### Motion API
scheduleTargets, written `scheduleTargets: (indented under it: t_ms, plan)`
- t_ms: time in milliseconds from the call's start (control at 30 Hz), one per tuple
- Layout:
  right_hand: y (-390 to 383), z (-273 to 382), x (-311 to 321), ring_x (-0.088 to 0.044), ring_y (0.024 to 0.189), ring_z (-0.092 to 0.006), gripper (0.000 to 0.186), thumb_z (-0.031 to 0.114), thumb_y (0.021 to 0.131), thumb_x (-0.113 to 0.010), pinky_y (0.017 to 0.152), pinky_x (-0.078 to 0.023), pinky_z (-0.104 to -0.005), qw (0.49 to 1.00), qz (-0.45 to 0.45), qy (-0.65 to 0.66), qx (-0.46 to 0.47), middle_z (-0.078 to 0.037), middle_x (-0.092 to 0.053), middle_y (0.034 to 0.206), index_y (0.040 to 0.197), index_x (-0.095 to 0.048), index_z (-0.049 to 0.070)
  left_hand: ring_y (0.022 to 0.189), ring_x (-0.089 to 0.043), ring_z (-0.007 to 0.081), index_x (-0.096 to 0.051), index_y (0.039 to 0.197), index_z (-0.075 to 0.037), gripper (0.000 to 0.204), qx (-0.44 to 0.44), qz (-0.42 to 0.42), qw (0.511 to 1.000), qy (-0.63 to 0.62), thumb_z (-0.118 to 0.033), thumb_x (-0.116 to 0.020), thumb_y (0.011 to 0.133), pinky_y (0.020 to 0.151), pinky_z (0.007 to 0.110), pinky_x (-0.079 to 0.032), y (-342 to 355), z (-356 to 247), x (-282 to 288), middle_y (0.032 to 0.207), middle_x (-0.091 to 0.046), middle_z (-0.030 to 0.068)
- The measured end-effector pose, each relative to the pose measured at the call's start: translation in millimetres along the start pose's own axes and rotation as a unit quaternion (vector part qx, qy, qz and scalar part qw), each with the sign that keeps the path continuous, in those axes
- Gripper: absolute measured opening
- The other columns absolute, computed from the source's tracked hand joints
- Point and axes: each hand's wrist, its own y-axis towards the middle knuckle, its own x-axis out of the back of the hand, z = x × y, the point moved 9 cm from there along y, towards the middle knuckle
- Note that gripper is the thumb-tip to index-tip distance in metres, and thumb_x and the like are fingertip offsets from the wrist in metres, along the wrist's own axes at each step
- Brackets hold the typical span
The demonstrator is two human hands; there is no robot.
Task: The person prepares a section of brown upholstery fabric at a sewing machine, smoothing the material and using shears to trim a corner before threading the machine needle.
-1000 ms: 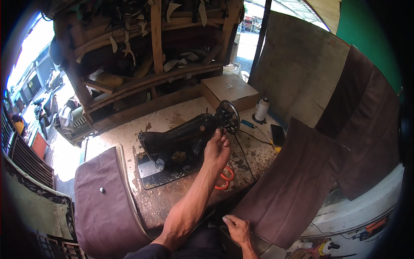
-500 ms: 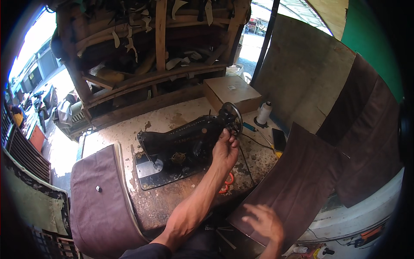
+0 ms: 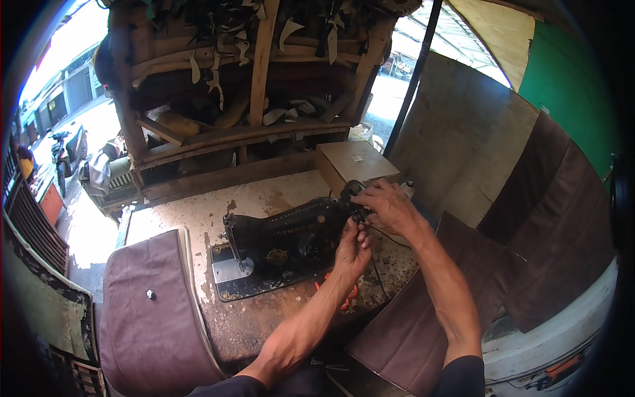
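A black sewing machine [image 3: 278, 231] with worn gold decoration stands on the worn table [image 3: 238, 324]. At its right end, my right hand [image 3: 391, 208] lies over the handwheel [image 3: 354, 190], its fingers curled on the wheel and hiding much of it. Just below, my left hand [image 3: 354, 248] is closed in a pinch against the machine's right end, beside small metal parts. What lies between its fingertips is too small to make out. Orange-handled scissors [image 3: 348, 298] lie on the table under my left forearm, partly hidden.
Brown padded fabric [image 3: 149, 317] drapes over the table's left side, with a small metallic piece [image 3: 151, 295] on it. More brown fabric [image 3: 423, 317] hangs at the right. Behind stand a cardboard box [image 3: 357, 162], a white thread spool [image 3: 407, 190] and a wooden frame [image 3: 258, 79].
My right hand has risen from above the brown fabric at lower right to the handwheel. My left hand stays pinched close to the machine's right end. The view has shifted slightly.
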Motion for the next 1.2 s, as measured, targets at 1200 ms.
scheduleTargets:
  t_ms: [1200]
  plan:
    - [16, 16, -17, -0.065, 0.106, -0.0296, 0.050, 0.006, 0.070, -0.084, 0.090, -0.045, -0.0456, 1.000, 0.016, -0.014, -0.004, -0.005, -0.062, 0.109, 0.114, -0.061, 0.013, 0.084, -0.064, 0.0153, -0.071, 0.107, -0.006, 0.010, 0.057, -0.060, 0.986, 0.144, -0.015, -0.072, 0.101, 0.076, 0.029, -0.055, -74, 15, 83, 0.094, -0.069, 0.0034]
